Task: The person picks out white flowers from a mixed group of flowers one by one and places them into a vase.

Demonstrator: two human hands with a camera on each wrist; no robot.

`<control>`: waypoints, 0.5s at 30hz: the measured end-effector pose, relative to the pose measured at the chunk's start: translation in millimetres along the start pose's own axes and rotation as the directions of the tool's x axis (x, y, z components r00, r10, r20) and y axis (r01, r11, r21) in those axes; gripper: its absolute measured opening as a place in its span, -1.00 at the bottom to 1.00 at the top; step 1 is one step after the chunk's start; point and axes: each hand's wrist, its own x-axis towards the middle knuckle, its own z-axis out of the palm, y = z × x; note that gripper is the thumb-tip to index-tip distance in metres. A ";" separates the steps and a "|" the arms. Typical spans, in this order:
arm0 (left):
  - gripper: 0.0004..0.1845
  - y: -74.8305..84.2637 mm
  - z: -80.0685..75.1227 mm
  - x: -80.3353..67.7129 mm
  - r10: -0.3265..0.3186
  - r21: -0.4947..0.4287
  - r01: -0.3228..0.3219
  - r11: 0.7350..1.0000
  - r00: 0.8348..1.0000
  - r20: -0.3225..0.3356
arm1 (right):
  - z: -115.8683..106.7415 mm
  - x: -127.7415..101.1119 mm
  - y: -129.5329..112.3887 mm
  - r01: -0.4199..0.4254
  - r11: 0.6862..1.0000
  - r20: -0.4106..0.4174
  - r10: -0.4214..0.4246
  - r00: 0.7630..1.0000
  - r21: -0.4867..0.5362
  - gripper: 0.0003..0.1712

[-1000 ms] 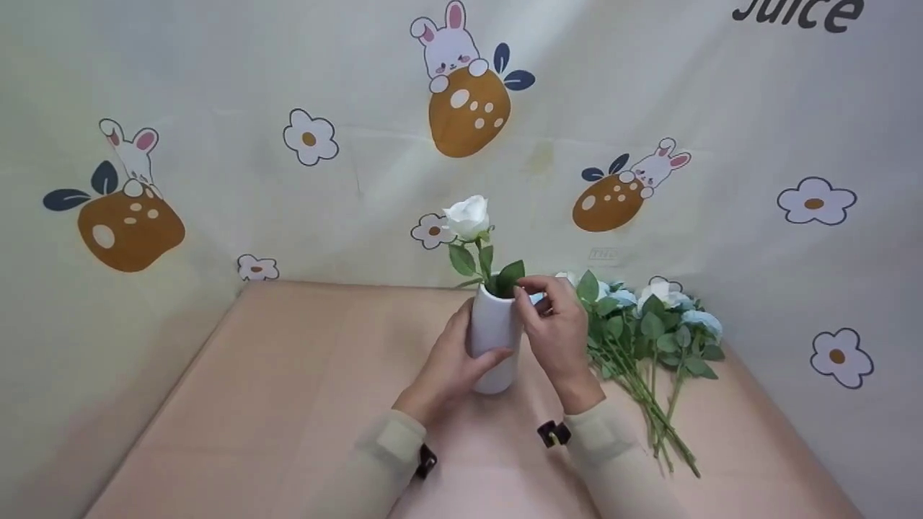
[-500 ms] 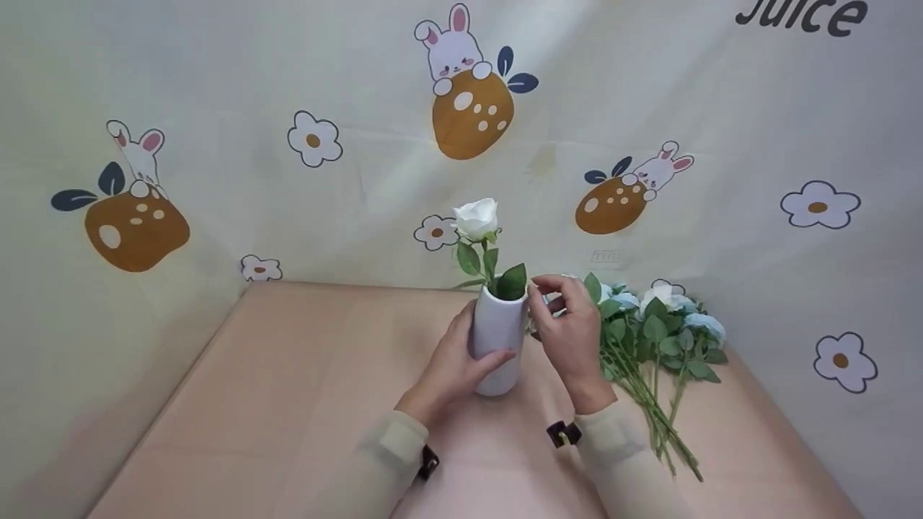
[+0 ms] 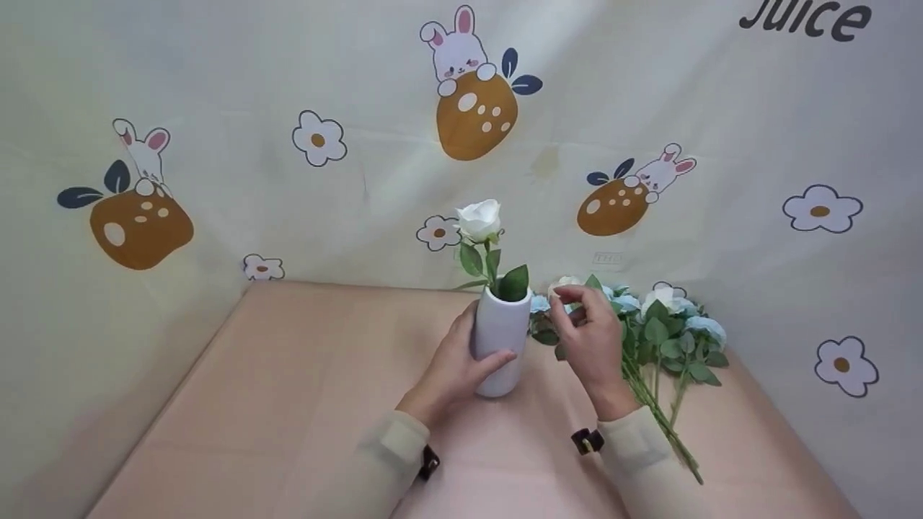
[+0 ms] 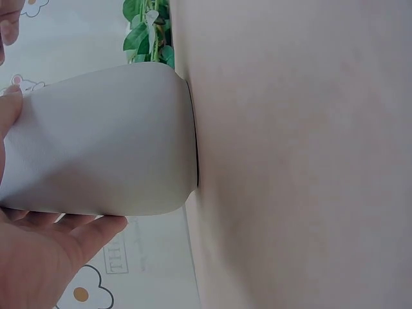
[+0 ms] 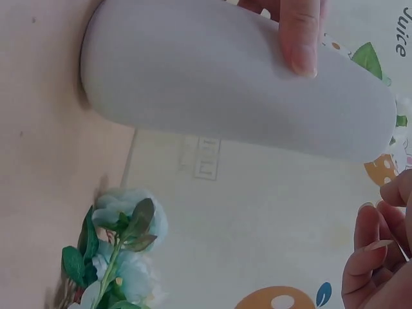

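Note:
A white vase [image 3: 496, 344] stands upright on the pink table [image 3: 303, 389] with one white rose [image 3: 479, 218] and its green leaves in its mouth. My left hand [image 3: 461, 353] grips the vase body, thumb across the front; the left wrist view shows the vase [image 4: 109, 154] against my palm [image 4: 45, 257]. My right hand [image 3: 577, 306] hovers just right of the vase rim, fingers loosely curled and holding nothing, above the heads of a bunch of blue and white roses [image 3: 656, 324]. In the right wrist view its fingers [image 5: 380, 251] are beside the vase [image 5: 219, 90].
The bunch lies on the table at the right, its stems [image 3: 667, 432] running toward me. A cartoon-print cloth wall [image 3: 360, 144] rises behind and on both sides. A blue bloom [image 5: 125, 225] lies near the wall's foot.
My right hand has drawn away from the vase mouth and moved right, over the lying bunch. My left hand and the vase have stayed put.

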 end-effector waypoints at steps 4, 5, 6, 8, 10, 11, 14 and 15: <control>0.15 1.1 0.3 0.4 -0.014 -0.010 0.014 1.000 1.000 0.003 | -8.4 -0.8 10.9 -0.004 0.999 0.009 0.005 1.000 -0.044 -0.82; 0.15 1.2 0.3 0.3 -0.018 -0.015 0.018 1.000 1.000 0.005 | -11.1 -1.0 13.8 -0.006 0.998 0.015 0.007 1.000 -0.055 -0.82; 0.16 1.2 0.5 0.2 -0.023 -0.018 0.023 1.000 1.000 0.008 | -13.9 -1.1 16.8 -0.010 0.997 0.020 0.011 1.000 -0.070 -0.82; 0.16 1.4 0.9 -0.2 -0.031 -0.017 0.032 0.999 0.999 0.015 | -20.8 -0.6 23.1 -0.023 0.995 0.030 0.026 0.999 -0.102 -0.82; 0.16 1.4 0.9 -0.5 -0.034 -0.016 0.035 0.999 0.999 0.016 | -28.8 1.8 29.5 -0.039 0.989 0.034 0.044 0.998 -0.143 -0.81; 0.16 1.5 0.8 -0.8 -0.036 -0.017 0.036 0.999 0.999 0.016 | -33.4 3.7 32.5 -0.053 0.986 0.036 0.059 0.998 -0.161 -0.80; 0.16 1.5 0.6 -1.4 -0.053 -0.019 0.053 0.998 0.998 0.015 | -49.1 11.2 41.7 -0.093 0.971 0.038 0.103 0.994 -0.219 -0.77; 0.17 1.3 0.6 -1.5 -0.056 -0.023 0.056 0.998 0.998 0.015 | -54.8 13.6 45.0 -0.107 0.964 0.040 0.120 0.992 -0.243 -0.76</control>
